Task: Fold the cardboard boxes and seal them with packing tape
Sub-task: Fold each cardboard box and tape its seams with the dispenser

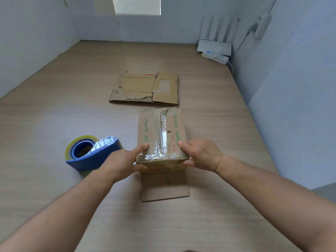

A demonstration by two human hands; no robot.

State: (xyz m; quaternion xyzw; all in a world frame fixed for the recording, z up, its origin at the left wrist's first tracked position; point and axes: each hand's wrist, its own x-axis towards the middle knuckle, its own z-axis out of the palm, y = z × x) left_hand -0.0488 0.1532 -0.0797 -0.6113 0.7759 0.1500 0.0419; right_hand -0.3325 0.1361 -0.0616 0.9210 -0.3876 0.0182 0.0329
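A small brown cardboard box stands on the wooden table, with clear tape running down the seam of its top. One flap lies open and flat on the table at its near end. My left hand grips the box's near left corner, index finger on top and thumb on the near face. My right hand grips the near right corner the same way. A flattened cardboard box lies further back. A blue tape dispenser with a roll of clear tape sits just left of my left hand.
The wooden table is walled in by pale partitions on the left, back and right. A white router with upright antennas and a white power strip sit in the far right corner, with a cable running up the wall.
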